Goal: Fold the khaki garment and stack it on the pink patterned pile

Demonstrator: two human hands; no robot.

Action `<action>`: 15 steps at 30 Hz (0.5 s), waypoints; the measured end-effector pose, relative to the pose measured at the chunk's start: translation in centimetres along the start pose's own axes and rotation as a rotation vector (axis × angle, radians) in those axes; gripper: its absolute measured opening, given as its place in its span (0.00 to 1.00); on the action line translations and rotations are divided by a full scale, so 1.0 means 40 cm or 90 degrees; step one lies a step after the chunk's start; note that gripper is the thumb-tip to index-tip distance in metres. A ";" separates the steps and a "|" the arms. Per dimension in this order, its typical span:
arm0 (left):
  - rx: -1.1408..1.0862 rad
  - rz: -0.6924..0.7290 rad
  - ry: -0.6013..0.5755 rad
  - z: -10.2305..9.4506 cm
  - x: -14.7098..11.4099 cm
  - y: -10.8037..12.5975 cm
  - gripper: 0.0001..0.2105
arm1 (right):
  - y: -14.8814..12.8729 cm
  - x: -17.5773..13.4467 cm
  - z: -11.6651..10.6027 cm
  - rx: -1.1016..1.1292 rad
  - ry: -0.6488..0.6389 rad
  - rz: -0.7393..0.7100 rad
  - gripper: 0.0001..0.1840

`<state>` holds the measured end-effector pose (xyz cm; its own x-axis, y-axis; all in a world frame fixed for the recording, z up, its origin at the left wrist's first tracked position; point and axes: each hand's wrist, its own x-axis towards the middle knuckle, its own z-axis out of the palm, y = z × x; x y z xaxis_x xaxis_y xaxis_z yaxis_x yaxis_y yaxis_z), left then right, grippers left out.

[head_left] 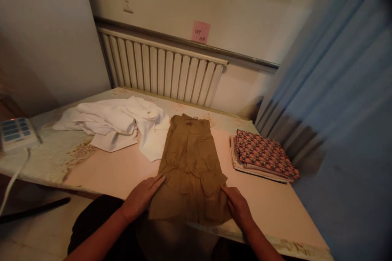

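A brown skirt (192, 155) with a drawstring waist and a ruffled hem lies flat, its waist toward the wall and its hem at the table's front edge. My left hand (142, 195) pinches its left side near the ruffle seam. On the opposite side my right hand (239, 206) holds the edge at about the same height, fingers closed on the cloth. Some fingertips of both hands are hidden by the fabric. The lower hem reaches over the front edge of the table.
Left of the skirt lies a crumpled white cloth (122, 118). Folded patterned fabric (265, 153) is stacked at the right, near a blue curtain (337, 130). A white power strip (18, 132) with a cord sits far left. A radiator (162, 69) stands behind the table (113, 171).
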<state>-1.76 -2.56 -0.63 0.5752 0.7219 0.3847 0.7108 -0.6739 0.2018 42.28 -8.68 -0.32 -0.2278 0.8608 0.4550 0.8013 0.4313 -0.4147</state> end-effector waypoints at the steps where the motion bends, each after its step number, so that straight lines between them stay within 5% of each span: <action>1: 0.014 0.007 0.003 -0.001 0.008 -0.002 0.33 | 0.004 0.002 0.002 -0.050 0.011 -0.016 0.27; 7: 0.038 0.085 0.026 -0.007 0.069 -0.008 0.30 | 0.036 0.046 0.012 -0.193 0.024 -0.147 0.30; 15: -0.049 0.161 -0.060 0.031 0.110 -0.046 0.25 | 0.057 0.094 0.033 -0.082 -0.113 -0.238 0.29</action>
<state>-0.05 2.06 -0.45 0.7676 0.5387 0.3474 0.5094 -0.8416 0.1795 42.52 -4.10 -0.59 -0.5985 0.6892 0.4084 0.7054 0.6950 -0.1392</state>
